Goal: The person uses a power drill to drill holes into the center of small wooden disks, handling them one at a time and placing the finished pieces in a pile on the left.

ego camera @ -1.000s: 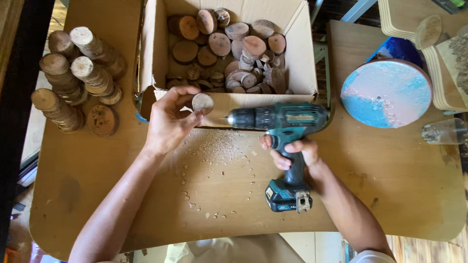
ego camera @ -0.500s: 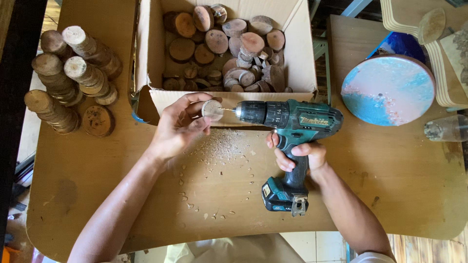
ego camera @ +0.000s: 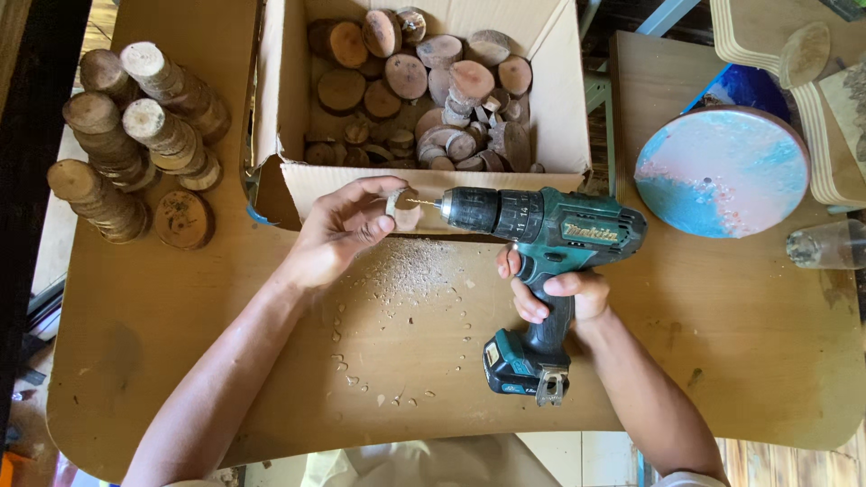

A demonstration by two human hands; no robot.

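Note:
My left hand (ego camera: 338,233) pinches a small round wood slice (ego camera: 398,204) on edge, just in front of the cardboard box (ego camera: 280,108). My right hand (ego camera: 552,293) grips the handle of a teal cordless drill (ego camera: 550,236), held level and pointing left. The thin drill bit (ego camera: 422,202) touches the face of the slice. Sawdust and small chips (ego camera: 406,271) lie on the wooden table (ego camera: 722,334) beneath the slice.
The open box holds several wood slices (ego camera: 424,81). Leaning stacks of wood slices (ego camera: 126,135) stand at the far left of the table. At the right are a round blue and pink disc (ego camera: 722,171), a clear cup lying down (ego camera: 825,245) and plywood pieces (ego camera: 794,63).
The slice has turned from flat-on to edge-on in my left hand. The drill has shifted slightly right and its bit now meets the slice.

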